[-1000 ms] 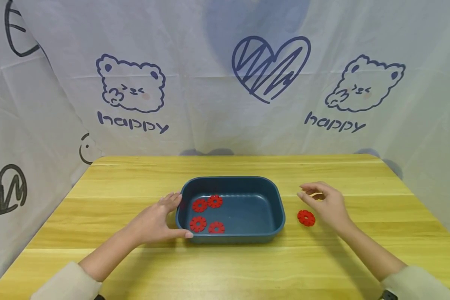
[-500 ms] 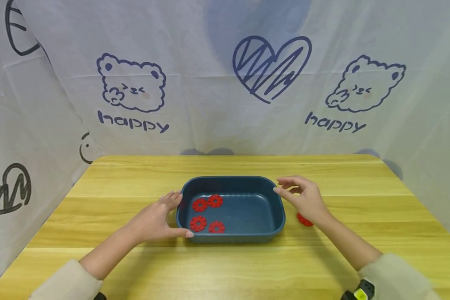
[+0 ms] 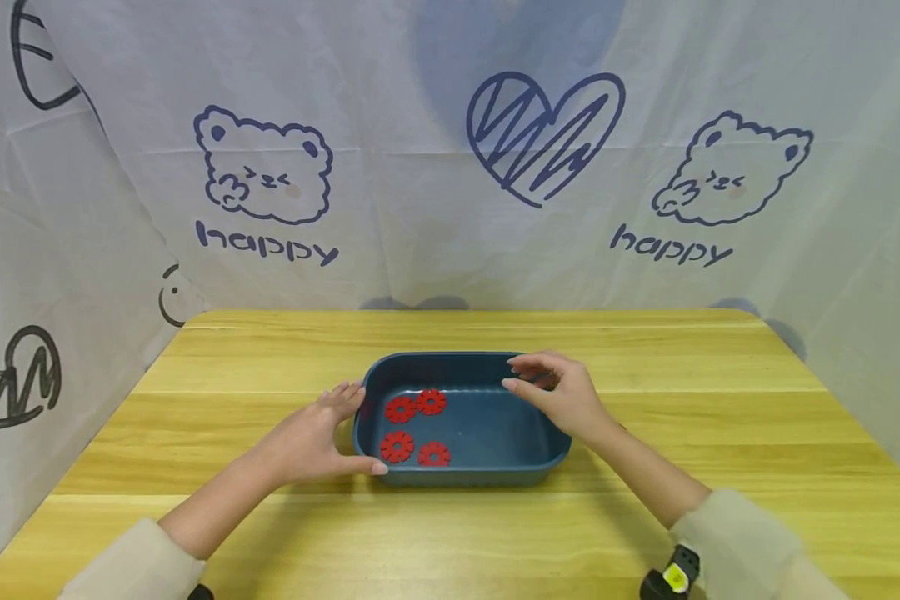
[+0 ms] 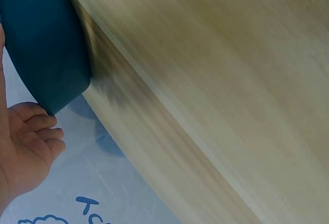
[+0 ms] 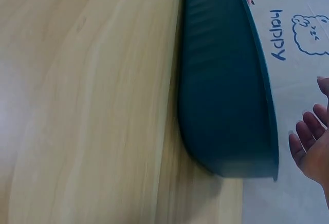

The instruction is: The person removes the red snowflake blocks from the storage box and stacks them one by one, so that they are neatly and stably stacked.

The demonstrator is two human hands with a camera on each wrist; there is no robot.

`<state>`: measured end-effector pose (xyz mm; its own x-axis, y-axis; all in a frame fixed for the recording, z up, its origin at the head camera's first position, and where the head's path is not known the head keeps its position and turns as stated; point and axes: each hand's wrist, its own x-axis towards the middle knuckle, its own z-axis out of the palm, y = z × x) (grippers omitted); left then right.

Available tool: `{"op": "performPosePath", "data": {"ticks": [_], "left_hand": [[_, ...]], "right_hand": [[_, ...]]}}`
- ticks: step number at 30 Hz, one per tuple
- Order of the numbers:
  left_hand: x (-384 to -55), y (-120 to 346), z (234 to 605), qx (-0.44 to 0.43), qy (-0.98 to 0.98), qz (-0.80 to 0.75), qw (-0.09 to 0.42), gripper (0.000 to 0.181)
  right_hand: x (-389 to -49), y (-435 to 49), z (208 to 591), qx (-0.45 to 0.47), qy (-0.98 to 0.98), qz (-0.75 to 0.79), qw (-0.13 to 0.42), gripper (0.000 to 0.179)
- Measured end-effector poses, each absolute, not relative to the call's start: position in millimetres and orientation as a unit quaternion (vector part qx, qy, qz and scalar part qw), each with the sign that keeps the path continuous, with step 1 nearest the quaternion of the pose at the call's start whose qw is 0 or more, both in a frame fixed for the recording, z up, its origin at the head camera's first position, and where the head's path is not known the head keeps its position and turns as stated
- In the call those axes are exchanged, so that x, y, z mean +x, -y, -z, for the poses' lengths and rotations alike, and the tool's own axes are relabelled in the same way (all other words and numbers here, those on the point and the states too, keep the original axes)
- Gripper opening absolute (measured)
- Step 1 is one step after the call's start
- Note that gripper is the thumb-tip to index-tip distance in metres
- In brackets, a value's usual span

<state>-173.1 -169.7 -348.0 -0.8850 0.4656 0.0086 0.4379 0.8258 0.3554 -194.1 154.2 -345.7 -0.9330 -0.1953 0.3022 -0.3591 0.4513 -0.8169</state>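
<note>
A dark blue plastic bin (image 3: pixel 472 477) sits on the wooden table. Several red notched plastic discs (image 3: pixel 397 447) lie flat in its left half. My left hand (image 3: pixel 315 442) holds the bin's left end, thumb at the front rim and fingers on the left rim. The left wrist view has those fingers (image 4: pixel 43 124) bent against the bin's corner. Over the bin's right end hovers my right hand (image 3: pixel 562 396), thumb apart from the loosely bent fingers. Nothing shows between them in the right wrist view, where the hand (image 5: pixel 314 142) is above the rim.
The wooden table (image 3: pixel 232 367) extends around the bin on all sides. A pale cloth (image 3: pixel 397 208) with drawn bears and a heart hangs behind it. A dark band with a yellow part (image 3: pixel 675 577) is on my right wrist.
My right hand has moved left, from near a red disc on the table to above the bin's right end. That disc is now almost wholly hidden by my forearm. My left hand stays put.
</note>
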Motion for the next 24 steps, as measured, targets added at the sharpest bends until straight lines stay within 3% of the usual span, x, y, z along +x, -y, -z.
{"op": "performPosePath", "data": {"ticks": [13, 24], "left_hand": [[-172.9, 170.0, 349.9, 0.238, -0.954, -0.179, 0.036, 0.103], [-174.0, 170.4, 351.0, 0.235, -0.954, -0.18, 0.039, 0.103]], "right_hand": [[-201.2, -125.0, 354.8, 0.202, 0.836, -0.506, 0.066, 0.028], [-206.9, -108.1, 363.6, 0.254, 0.827, -0.501, -0.021, 0.029]]}}
